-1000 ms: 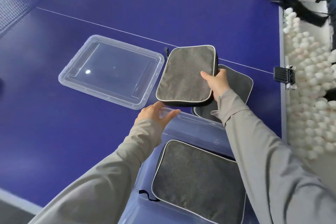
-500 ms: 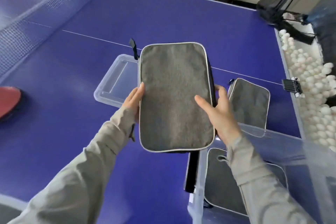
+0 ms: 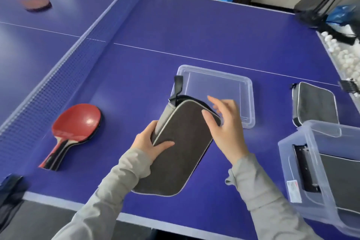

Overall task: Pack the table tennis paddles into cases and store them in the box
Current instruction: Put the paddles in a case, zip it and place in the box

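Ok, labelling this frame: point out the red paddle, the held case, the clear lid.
red paddle (image 3: 78, 121), head view, blade face.
held case (image 3: 185, 154), head view, grey front panel.
clear lid (image 3: 214, 84), head view, flat panel.

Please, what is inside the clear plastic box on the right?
A grey case lies inside the clear box. Whether more cases lie under it, and what it holds, cannot be seen; the frame edge cuts the box.

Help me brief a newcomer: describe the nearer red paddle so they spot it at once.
Find the net crossing the blue table. On its near side, left of the held grey case, lies the red paddle, handle toward the front edge. The other paddle lies beyond the net, far left.
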`<state>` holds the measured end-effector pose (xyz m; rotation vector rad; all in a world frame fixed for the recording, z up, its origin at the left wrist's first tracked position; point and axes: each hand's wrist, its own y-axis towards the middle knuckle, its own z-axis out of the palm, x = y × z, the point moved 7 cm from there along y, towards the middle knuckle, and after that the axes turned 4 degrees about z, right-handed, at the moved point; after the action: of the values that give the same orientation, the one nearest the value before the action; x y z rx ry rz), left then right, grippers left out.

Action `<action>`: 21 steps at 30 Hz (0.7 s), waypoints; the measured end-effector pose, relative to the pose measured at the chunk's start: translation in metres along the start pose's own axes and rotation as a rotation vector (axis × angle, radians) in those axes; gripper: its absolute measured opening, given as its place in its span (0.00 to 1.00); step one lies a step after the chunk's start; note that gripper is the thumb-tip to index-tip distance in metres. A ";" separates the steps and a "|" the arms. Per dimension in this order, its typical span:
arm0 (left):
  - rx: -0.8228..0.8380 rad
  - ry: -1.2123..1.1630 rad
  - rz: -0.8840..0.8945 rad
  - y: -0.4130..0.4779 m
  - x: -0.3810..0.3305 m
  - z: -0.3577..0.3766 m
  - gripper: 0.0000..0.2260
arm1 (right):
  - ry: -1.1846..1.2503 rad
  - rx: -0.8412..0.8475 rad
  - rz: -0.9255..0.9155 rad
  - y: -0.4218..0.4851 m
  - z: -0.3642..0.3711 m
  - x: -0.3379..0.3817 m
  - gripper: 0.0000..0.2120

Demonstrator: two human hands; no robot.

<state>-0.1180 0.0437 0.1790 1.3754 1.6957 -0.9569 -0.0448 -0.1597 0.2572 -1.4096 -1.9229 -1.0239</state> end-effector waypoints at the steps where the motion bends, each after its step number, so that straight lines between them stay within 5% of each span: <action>1: 0.036 0.056 0.011 -0.004 0.004 -0.004 0.20 | 0.001 0.035 -0.005 0.006 0.007 0.014 0.13; 3: 0.100 0.138 0.037 -0.012 0.010 -0.008 0.21 | -0.023 0.210 0.062 0.017 0.028 0.028 0.05; 6: 0.157 0.224 0.043 -0.021 0.018 -0.016 0.24 | -0.160 0.534 0.142 0.017 0.060 0.032 0.09; 9: 0.189 0.324 0.033 -0.026 0.029 -0.022 0.25 | -0.172 0.661 0.095 0.011 0.073 0.040 0.05; 13: 0.195 0.408 0.048 -0.027 0.034 -0.024 0.31 | -0.118 0.607 0.040 0.004 0.078 0.047 0.03; 17: 0.189 0.272 0.100 -0.027 0.027 -0.023 0.27 | -0.011 0.389 0.097 0.008 0.062 0.042 0.09; 21: 0.231 0.186 0.088 -0.029 0.026 -0.017 0.25 | 0.020 0.358 0.149 0.008 0.053 0.025 0.05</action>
<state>-0.1516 0.0657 0.1663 1.7224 1.6827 -1.0261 -0.0437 -0.1013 0.2487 -1.3049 -1.8435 -0.5858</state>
